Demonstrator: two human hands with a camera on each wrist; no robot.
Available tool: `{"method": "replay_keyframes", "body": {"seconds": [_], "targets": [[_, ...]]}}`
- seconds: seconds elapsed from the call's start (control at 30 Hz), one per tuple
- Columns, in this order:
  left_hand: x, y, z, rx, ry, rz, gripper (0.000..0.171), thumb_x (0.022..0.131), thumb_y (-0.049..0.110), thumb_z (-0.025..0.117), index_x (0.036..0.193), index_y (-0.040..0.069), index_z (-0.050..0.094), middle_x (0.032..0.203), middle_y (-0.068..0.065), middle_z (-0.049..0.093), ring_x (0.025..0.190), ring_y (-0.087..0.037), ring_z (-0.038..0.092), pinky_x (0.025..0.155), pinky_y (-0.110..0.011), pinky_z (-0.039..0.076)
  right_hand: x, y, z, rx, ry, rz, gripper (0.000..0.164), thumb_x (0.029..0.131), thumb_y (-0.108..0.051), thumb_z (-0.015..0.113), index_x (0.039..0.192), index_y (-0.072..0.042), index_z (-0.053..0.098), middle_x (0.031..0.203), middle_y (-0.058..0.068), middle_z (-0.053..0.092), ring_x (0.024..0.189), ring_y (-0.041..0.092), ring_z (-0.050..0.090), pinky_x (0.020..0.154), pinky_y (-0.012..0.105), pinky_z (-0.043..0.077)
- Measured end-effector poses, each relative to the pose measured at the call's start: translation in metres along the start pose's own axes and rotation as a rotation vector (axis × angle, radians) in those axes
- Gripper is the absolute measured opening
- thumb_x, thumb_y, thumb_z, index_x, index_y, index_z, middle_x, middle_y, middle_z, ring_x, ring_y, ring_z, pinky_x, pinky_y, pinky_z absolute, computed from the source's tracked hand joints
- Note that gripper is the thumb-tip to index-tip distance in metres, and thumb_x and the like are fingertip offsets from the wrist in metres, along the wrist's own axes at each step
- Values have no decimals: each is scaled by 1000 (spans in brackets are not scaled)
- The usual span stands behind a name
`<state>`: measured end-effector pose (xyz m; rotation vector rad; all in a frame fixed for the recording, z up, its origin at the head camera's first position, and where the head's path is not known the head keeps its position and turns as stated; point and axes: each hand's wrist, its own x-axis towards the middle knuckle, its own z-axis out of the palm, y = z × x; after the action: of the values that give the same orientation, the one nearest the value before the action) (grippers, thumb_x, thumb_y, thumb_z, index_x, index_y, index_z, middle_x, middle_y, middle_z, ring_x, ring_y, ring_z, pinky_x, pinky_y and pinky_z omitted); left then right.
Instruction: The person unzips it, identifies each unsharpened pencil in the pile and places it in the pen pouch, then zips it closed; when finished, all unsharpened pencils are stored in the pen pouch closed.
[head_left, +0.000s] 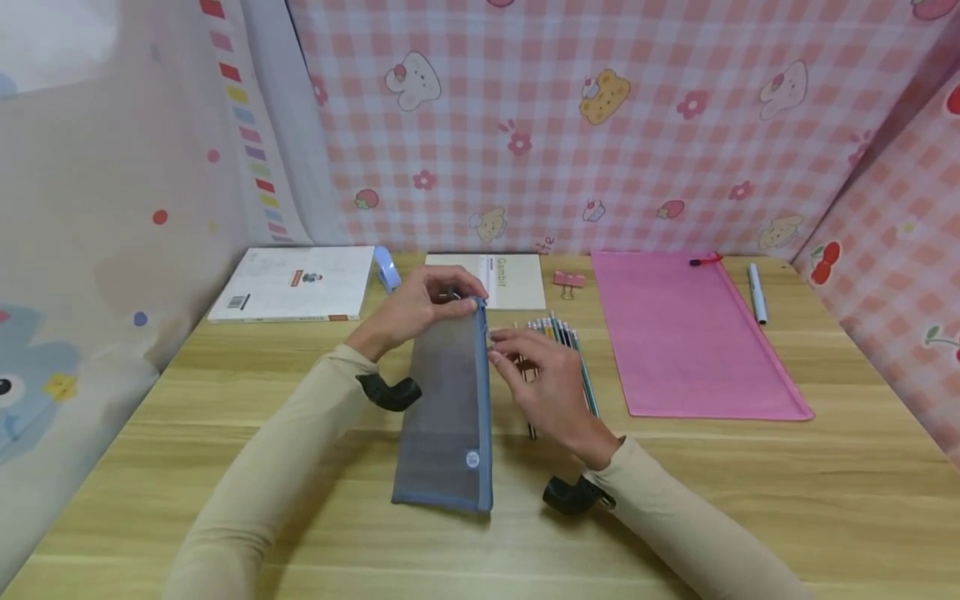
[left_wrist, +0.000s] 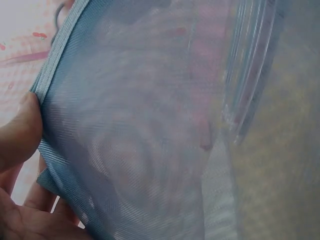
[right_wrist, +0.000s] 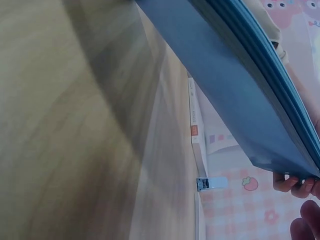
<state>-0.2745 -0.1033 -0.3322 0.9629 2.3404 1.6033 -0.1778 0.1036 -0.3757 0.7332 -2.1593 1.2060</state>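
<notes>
A blue mesh zipper pouch point(head_left: 442, 417) is held up on its edge over the table in the head view, its zipper point(head_left: 484, 408) running along the right side. At its far top corner my left hand point(head_left: 427, 304) pinches the fabric; the left wrist view shows the thumb point(left_wrist: 22, 132) on the pouch's woven border point(left_wrist: 62, 55). My right hand point(head_left: 551, 387) has thumb and fingertips together at the zipper near that end, pinching what appears to be the small zipper pull. Behind this hand lie several pencils point(head_left: 585, 367), partly hidden.
A pink zipper pouch point(head_left: 690, 342) lies on the right, beside a light blue pen point(head_left: 757, 293). Along the back are a white book point(head_left: 296, 283), a light blue tape dispenser point(head_left: 387, 268), a cream notebook point(head_left: 525, 279) and a pink binder clip point(head_left: 568, 280). Patterned cloth walls surround the table.
</notes>
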Motion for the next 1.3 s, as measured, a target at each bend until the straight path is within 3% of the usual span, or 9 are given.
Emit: {"method": "replay_keyframes", "body": {"seconds": [0.5, 0.7, 1.03, 1.3], "targets": [[2, 4, -18, -20, 72, 6, 17, 97, 10, 65, 112, 2, 70, 103, 1, 69, 96, -17, 66, 86, -31, 56, -10, -9, -2, -17, -83, -23, 7, 91, -10, 72, 95, -7, 78, 109, 10, 76, 97, 19, 73, 73, 24, 61], [1, 5, -22, -20, 103, -38, 19, 97, 11, 65, 113, 2, 69, 105, 1, 69, 96, -15, 66, 86, -29, 56, -14, -13, -2, -18, -109, -17, 7, 91, -10, 72, 94, -7, 78, 110, 10, 76, 99, 19, 73, 75, 24, 61], [2, 2, -34, -27, 166, -87, 18, 97, 13, 65, 113, 7, 70, 105, 6, 70, 87, -10, 64, 82, -26, 52, -22, -20, -3, -69, -94, -119, 4, 87, -9, 76, 90, -8, 78, 104, 7, 78, 93, 18, 73, 72, 24, 59], [4, -7, -46, -68, 225, -97, 13, 96, 15, 67, 109, 13, 72, 95, 12, 72, 82, -10, 63, 72, -26, 50, -32, -27, -5, -108, -104, -212, 5, 83, -9, 79, 88, -9, 78, 101, 6, 78, 94, 18, 73, 81, 31, 60]]}}
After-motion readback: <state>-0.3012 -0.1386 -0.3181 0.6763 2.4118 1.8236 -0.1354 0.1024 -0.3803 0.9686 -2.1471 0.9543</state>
